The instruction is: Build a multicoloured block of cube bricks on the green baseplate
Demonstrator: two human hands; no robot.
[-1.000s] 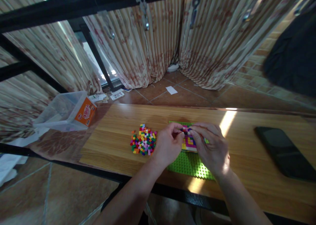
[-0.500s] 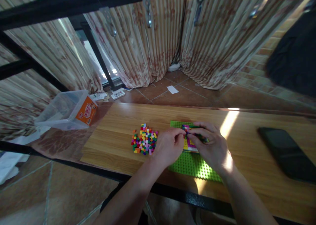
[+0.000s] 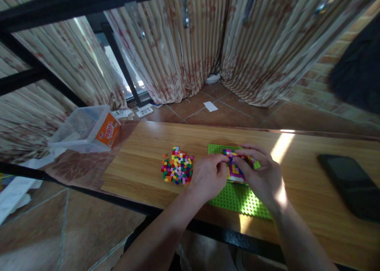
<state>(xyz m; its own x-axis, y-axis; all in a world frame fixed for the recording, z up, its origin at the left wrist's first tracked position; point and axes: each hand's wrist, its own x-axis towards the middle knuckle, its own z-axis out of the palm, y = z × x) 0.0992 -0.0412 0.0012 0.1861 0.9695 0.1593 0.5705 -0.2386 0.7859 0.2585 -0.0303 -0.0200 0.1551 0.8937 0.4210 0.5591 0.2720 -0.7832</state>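
Observation:
A green studded baseplate [image 3: 234, 201] lies on the wooden table, carrying a low build of small coloured bricks [image 3: 236, 176] in purple, yellow and white. My left hand [image 3: 209, 178] is closed in a pinch at the left side of the build; whatever its fingertips hold is too small to make out. Over the build's right side, my right hand [image 3: 265, 178] has its thumb and fingers apart, with coloured bricks showing between them. Its fingertips hide part of the build. Left of my left hand is a loose pile of small coloured bricks [image 3: 177, 167].
A black phone [image 3: 352, 186] lies on the right of the wooden table [image 3: 130, 164]. Beyond the table's left end stands a clear plastic bin [image 3: 81, 134] with an orange label. A black metal bar [image 3: 225, 237] runs along the near table edge. Curtains hang behind.
The whole view has shifted slightly, so things appear farther right. My right fingertips have drawn a little away from my left ones, showing more of the build. My left hand stays pinched.

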